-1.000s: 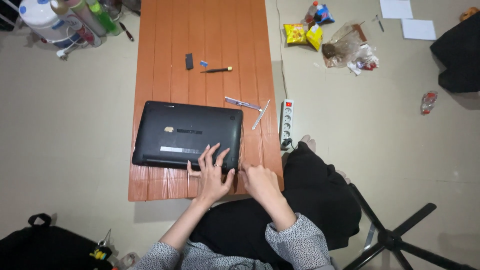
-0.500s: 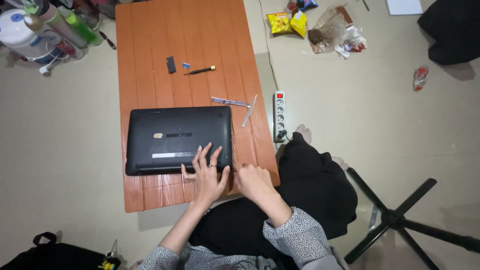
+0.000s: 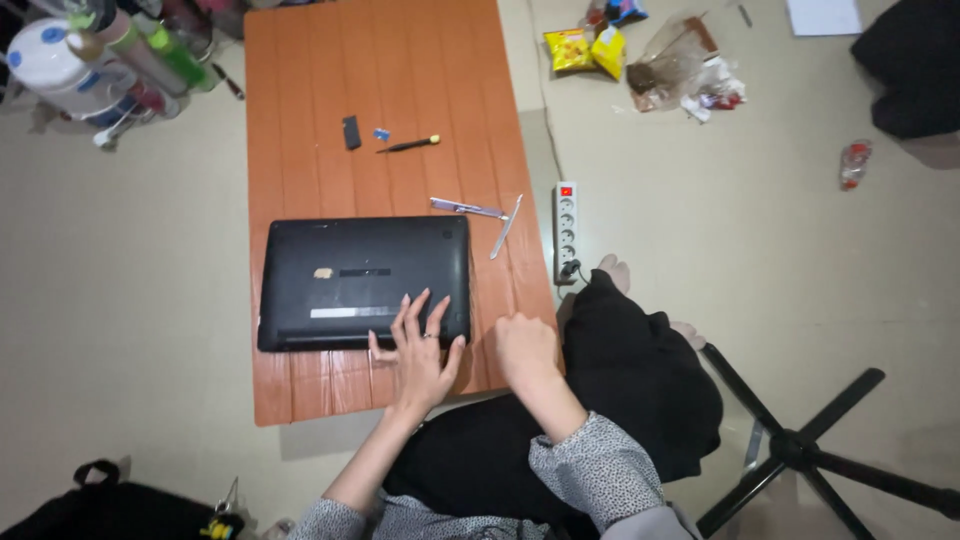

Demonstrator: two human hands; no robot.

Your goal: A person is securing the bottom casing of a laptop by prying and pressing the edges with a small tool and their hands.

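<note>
The black laptop (image 3: 362,282) lies closed at the bench's (image 3: 300,90) near edge. The left hand (image 3: 420,352) rests on its near right corner, fingers spread wide. The right hand (image 3: 525,345) sits loosely curled on the bench's near right corner, holding nothing.

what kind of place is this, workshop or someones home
Most likely a home room, not a workshop: a low orange table stands on a bare floor, with snack packets and a power strip lying on the floor beside it.
</note>
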